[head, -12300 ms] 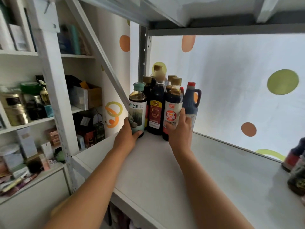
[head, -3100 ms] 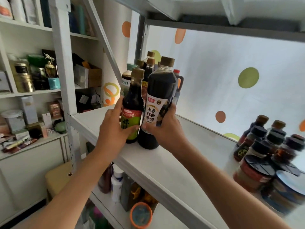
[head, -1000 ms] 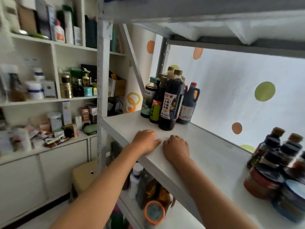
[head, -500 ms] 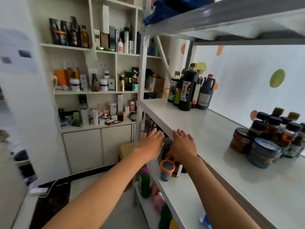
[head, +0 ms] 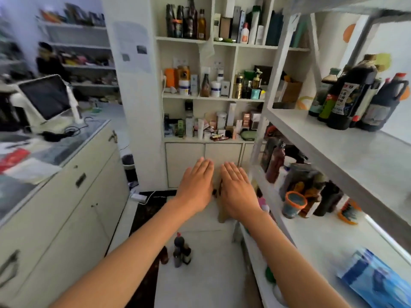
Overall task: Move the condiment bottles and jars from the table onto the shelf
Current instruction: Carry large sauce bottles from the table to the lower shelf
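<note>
Both the left hand [head: 195, 185] and right hand [head: 236, 192] hover flat, fingers straight and empty, while tall dark glossy plastic condiment bottles [head: 353, 96] stand upright, caps up, on the smooth white metal shelf [head: 347, 156].

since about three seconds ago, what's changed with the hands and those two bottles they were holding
Both bottles were let go and now stand with the dark bottle cluster at the shelf corner. The left hand and right hand have drawn back off the shelf, flat and holding nothing, out over the floor as the view swings left. A few small bottles stand low down near the left arm. The cluster itself looks unmoved.
</note>
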Motion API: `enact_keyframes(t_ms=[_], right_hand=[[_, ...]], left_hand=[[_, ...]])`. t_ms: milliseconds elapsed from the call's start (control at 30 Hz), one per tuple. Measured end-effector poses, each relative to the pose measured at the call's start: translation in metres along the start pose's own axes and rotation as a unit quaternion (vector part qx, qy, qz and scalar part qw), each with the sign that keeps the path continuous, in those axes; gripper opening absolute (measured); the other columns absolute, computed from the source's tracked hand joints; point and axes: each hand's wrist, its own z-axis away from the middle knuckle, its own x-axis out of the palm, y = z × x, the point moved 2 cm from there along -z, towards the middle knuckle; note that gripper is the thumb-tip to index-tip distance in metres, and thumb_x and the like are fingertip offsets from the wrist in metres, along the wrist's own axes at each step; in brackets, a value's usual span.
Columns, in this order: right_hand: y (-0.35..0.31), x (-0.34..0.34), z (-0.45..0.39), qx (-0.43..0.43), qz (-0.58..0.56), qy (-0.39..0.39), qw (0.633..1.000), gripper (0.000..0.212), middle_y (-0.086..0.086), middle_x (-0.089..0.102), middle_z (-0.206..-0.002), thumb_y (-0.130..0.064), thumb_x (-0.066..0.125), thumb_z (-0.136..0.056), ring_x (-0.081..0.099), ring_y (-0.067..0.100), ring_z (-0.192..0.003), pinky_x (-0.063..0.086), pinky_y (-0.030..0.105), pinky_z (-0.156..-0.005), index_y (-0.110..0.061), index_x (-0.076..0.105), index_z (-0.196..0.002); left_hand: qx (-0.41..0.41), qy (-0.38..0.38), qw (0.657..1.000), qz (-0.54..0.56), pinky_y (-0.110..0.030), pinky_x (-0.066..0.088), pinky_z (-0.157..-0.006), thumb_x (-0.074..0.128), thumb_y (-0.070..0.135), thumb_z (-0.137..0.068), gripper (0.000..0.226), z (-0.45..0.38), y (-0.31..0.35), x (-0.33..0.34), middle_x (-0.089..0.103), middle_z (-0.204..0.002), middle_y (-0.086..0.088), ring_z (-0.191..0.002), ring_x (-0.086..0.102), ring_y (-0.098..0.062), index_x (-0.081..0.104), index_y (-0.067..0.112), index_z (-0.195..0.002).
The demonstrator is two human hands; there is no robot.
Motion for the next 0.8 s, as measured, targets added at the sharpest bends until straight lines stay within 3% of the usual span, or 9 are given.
enact_keyframes(t_ms=[100,233,367,500,600,800], right_hand=[[-0.078,0.024,-0.008,-0.045,-0.042,-0.004,0.998,0.064,0.010,0.008,-0.165,-0.013,0.034,-0.097,0.001,0.019,-0.153,-0.001,0.037,-0.125,-0.008,0.012,-0.157],[-0.203,0.067,-0.009,-0.115,-0.089,-0.024,0.989,0.074,0.010,0.010,-0.165,-0.027,0.004,-0.085,0.002,0.020,-0.153,-0.009,0.030,-0.121,-0.008,0.013,-0.157],[-0.337,0.115,-0.012,-0.214,-0.126,-0.074,0.966,0.071,0.012,0.014,-0.164,-0.018,0.021,-0.086,0.006,0.022,-0.153,-0.008,0.028,-0.120,-0.007,0.018,-0.156],[-0.470,0.152,-0.009,-0.296,-0.147,-0.090,0.939,0.071,0.014,0.020,-0.162,-0.019,0.013,-0.085,0.012,0.024,-0.152,-0.010,0.025,-0.117,-0.005,0.024,-0.154],[-0.561,0.174,-0.002,-0.349,-0.157,-0.122,0.916,0.071,0.014,0.018,-0.162,-0.015,0.020,-0.085,0.011,0.025,-0.152,-0.005,0.029,-0.121,-0.004,0.022,-0.155],[-0.676,0.213,0.014,-0.402,-0.181,-0.166,0.882,0.065,0.011,0.016,-0.164,-0.010,0.031,-0.092,0.008,0.021,-0.153,-0.004,0.027,-0.120,-0.008,0.019,-0.156]], left_hand=[[-0.060,0.021,0.998,0.020,-0.038,0.009,-0.122,0.032,0.020,-0.104,0.058,0.053,-0.069,0.000,0.000,-0.163,-0.005,-0.150,-0.004,-0.019,0.003,0.012,-0.154],[-0.164,0.019,0.986,0.037,-0.038,0.007,-0.122,0.032,0.019,-0.104,0.060,0.148,-0.165,0.005,-0.005,-0.163,-0.003,-0.149,-0.007,-0.017,0.000,0.013,-0.154],[-0.266,0.034,0.963,0.037,-0.037,0.003,-0.122,0.030,0.019,-0.103,0.062,0.240,-0.259,-0.004,-0.009,-0.162,-0.002,-0.149,-0.012,-0.016,-0.006,0.014,-0.154],[-0.347,0.064,0.935,0.025,-0.039,0.003,-0.122,0.030,0.017,-0.102,0.063,0.330,-0.353,-0.020,-0.008,-0.163,-0.003,-0.149,-0.013,-0.017,-0.005,0.012,-0.154],[-0.415,0.082,0.906,0.027,-0.041,0.005,-0.122,0.028,0.016,-0.103,0.059,0.398,-0.413,-0.028,-0.005,-0.163,-0.004,-0.149,-0.011,-0.018,-0.002,0.011,-0.154],[-0.511,0.083,0.854,0.051,-0.038,0.008,-0.121,0.024,0.022,-0.105,0.054,0.493,-0.486,-0.023,0.001,-0.163,-0.002,-0.150,-0.005,-0.017,0.003,0.013,-0.155]])
